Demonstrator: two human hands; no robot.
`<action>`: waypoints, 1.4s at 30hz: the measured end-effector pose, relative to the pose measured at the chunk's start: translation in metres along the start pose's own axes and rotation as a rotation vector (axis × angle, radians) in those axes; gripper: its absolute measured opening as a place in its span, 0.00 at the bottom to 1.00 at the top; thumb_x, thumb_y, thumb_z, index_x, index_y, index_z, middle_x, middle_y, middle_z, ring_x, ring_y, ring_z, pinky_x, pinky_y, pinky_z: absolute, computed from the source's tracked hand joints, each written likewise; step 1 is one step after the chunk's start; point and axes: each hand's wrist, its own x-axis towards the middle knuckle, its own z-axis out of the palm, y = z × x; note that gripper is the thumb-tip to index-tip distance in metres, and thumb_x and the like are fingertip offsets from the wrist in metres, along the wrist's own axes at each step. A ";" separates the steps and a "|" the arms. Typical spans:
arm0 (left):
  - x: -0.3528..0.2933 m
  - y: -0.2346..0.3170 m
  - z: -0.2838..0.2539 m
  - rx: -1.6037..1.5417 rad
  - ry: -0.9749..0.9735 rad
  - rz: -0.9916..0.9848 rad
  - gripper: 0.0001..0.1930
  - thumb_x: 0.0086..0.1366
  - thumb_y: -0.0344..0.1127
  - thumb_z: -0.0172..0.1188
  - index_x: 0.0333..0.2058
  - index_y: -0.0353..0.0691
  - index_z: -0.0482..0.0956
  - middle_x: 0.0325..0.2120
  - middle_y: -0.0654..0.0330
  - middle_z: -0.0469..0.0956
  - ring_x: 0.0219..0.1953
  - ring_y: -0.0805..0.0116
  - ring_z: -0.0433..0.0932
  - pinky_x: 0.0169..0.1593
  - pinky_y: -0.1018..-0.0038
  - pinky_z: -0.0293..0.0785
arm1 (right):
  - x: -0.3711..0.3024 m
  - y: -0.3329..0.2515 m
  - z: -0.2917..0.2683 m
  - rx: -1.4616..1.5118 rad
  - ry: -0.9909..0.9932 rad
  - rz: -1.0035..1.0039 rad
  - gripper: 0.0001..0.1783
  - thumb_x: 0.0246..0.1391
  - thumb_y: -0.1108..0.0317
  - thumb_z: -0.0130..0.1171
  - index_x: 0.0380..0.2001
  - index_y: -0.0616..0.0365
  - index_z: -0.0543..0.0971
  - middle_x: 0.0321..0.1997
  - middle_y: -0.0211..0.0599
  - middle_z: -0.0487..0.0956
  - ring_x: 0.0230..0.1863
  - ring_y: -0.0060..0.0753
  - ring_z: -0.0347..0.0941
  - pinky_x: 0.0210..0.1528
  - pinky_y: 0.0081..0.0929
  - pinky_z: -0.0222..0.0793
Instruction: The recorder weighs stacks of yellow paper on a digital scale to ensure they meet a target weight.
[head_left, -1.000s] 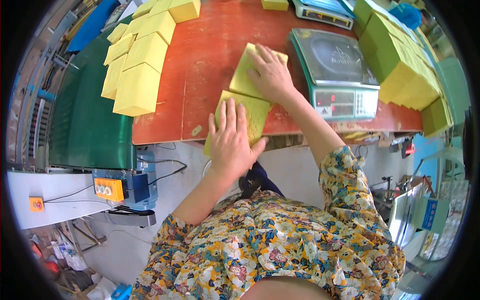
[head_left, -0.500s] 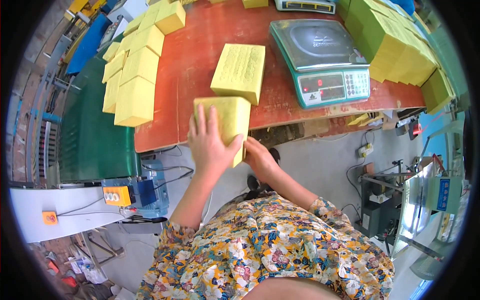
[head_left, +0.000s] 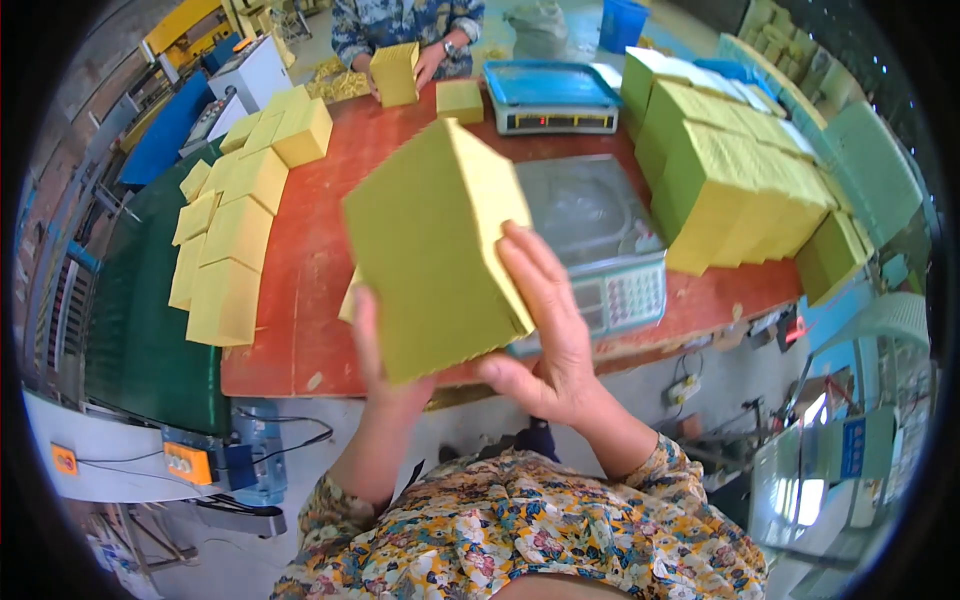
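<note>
Both my hands hold a large block of stacked yellow paper [head_left: 425, 250] up over the near part of the red table, tilted. My left hand [head_left: 385, 370] grips its lower left edge, the fingers partly hidden and blurred. On the right side, my right hand [head_left: 550, 320] presses its fingers along the block's face, with the thumb at the bottom edge. Behind the held block, a sliver of another yellow block [head_left: 347, 300] shows at its left. A teal scale [head_left: 635, 295] with a metal pan sits just beyond my right hand; the held block and hand partly cover it.
Yellow blocks [head_left: 240, 225] line the table's left side by a green conveyor belt [head_left: 150, 320]. Taller stacks [head_left: 730, 190] stand on the right. Across the red table [head_left: 310, 250], a co-worker in camouflage sleeves holds a block [head_left: 395, 75] beside a blue-topped scale [head_left: 555, 90].
The held block has been raised and tipped up, its broad face now toward me. My right hand has moved up along its right side. The view has tilted up, bringing the co-worker in.
</note>
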 end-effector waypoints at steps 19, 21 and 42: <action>0.054 -0.038 0.012 1.350 0.370 -0.280 0.34 0.66 0.56 0.57 0.59 0.34 0.67 0.46 0.45 0.80 0.49 0.52 0.80 0.55 0.63 0.74 | 0.056 0.142 -0.088 -0.573 -0.430 0.052 0.36 0.45 0.60 0.68 0.60 0.54 0.70 0.65 0.44 0.68 0.69 0.54 0.57 0.66 0.58 0.51; 0.059 -0.023 -0.009 2.213 0.330 0.259 0.45 0.54 0.58 0.68 0.63 0.36 0.63 0.58 0.39 0.69 0.62 0.45 0.67 0.64 0.54 0.63 | 0.061 0.122 -0.088 -0.601 -0.377 0.065 0.35 0.46 0.62 0.67 0.59 0.55 0.72 0.64 0.45 0.69 0.70 0.57 0.56 0.68 0.59 0.47; -0.110 0.008 -0.149 0.912 0.539 0.124 0.41 0.62 0.53 0.62 0.69 0.47 0.55 0.68 0.55 0.55 0.71 0.57 0.52 0.69 0.54 0.51 | -0.035 0.096 0.120 0.118 -0.606 0.639 0.26 0.55 0.52 0.61 0.48 0.62 0.78 0.41 0.55 0.81 0.43 0.50 0.79 0.47 0.37 0.73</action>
